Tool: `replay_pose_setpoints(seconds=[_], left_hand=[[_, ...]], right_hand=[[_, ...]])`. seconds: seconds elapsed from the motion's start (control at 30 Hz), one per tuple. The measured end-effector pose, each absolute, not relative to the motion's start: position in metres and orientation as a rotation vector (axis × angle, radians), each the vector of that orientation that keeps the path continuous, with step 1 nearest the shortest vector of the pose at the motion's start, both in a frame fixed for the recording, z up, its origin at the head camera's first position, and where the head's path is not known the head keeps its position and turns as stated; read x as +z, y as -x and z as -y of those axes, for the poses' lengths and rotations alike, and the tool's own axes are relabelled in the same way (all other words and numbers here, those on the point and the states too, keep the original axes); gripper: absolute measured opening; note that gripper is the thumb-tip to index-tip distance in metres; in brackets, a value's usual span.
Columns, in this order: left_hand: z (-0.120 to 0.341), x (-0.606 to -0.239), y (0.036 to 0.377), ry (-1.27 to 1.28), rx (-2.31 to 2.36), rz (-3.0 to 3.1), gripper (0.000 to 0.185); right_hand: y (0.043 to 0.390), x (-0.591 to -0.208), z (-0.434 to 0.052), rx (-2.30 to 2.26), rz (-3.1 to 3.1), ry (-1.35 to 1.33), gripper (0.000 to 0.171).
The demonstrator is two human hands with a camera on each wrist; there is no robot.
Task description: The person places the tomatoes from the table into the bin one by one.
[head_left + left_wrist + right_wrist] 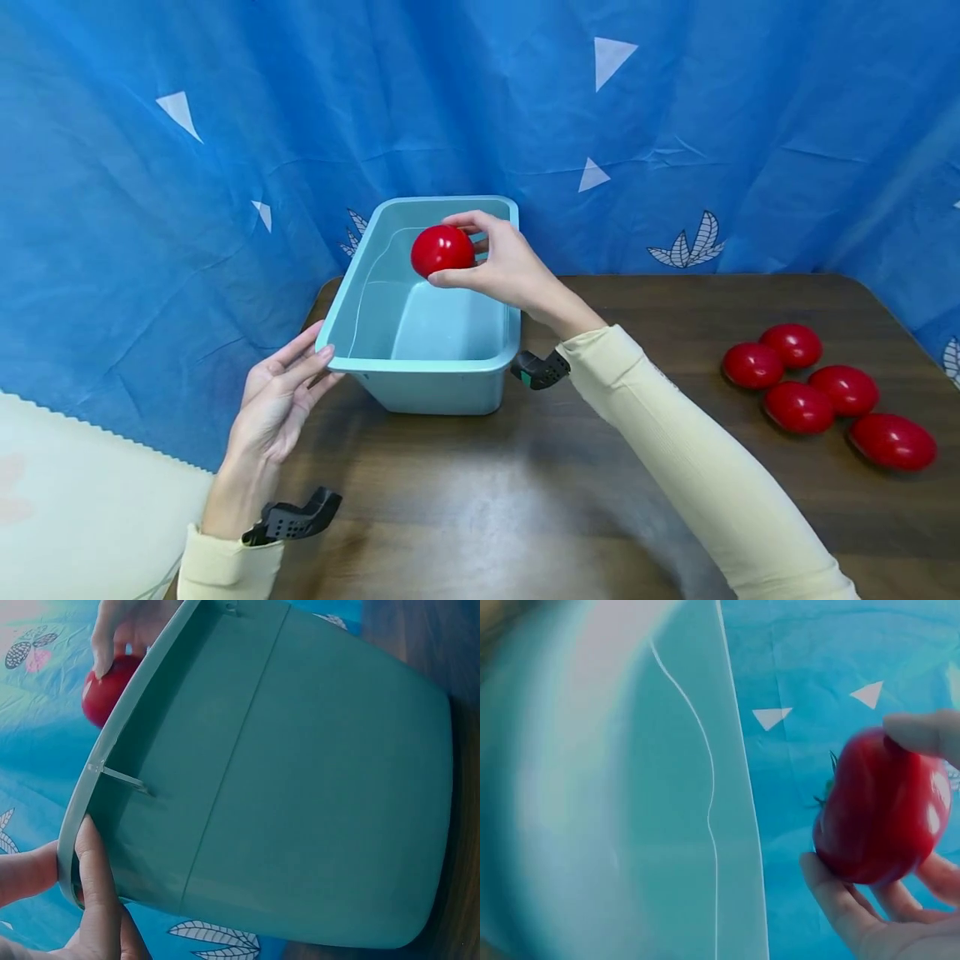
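My right hand holds a glossy red tomato between thumb and fingers, above the opening of a light blue plastic bin. The tomato's green stem shows in the right wrist view. At the bin's near left corner, my left hand pinches the rim. The left wrist view shows the left thumb and fingers on either side of that rim. The bin stands upright on the table, and no other tomato shows inside it.
Several more red tomatoes lie grouped on the right of the dark wooden table. A blue patterned curtain hangs behind the bin. White scalloped cloth lies at the lower left.
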State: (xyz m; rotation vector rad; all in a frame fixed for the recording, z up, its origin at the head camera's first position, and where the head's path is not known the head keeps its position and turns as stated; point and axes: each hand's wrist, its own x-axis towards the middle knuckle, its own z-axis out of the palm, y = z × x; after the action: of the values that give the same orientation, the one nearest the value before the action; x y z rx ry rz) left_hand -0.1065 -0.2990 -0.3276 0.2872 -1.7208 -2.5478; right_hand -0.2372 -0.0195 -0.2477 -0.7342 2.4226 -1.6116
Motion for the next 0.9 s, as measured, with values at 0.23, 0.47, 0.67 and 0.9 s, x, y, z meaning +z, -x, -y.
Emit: replay_pose_setpoints(seconds=[0.23,0.47,0.67,0.9], left_hand=[[0.299,-0.327,0.107,-0.292,-2.514,1.768,0.062],[0.299,-0.326,0.107,-0.291,-2.521,1.751,0.06],[0.298,-0.326,0.106,-0.301,-2.516,1.759,0.062],[0.298,-0.324,0.106,-0.314,-2.476,1.811,0.063]], right_hand=[[0.257,-0.245,0.031,-1.571,-2.303,0.757,0.074],[0.275,-0.251,0.042,-1.499,-2.254,0.725,0.075],[0.282,-0.253,0.052,-1.506,-2.244,0.683,0.074],[0.285,-0.26,0.059,-1.478,-2.237,0.688,0.075]])
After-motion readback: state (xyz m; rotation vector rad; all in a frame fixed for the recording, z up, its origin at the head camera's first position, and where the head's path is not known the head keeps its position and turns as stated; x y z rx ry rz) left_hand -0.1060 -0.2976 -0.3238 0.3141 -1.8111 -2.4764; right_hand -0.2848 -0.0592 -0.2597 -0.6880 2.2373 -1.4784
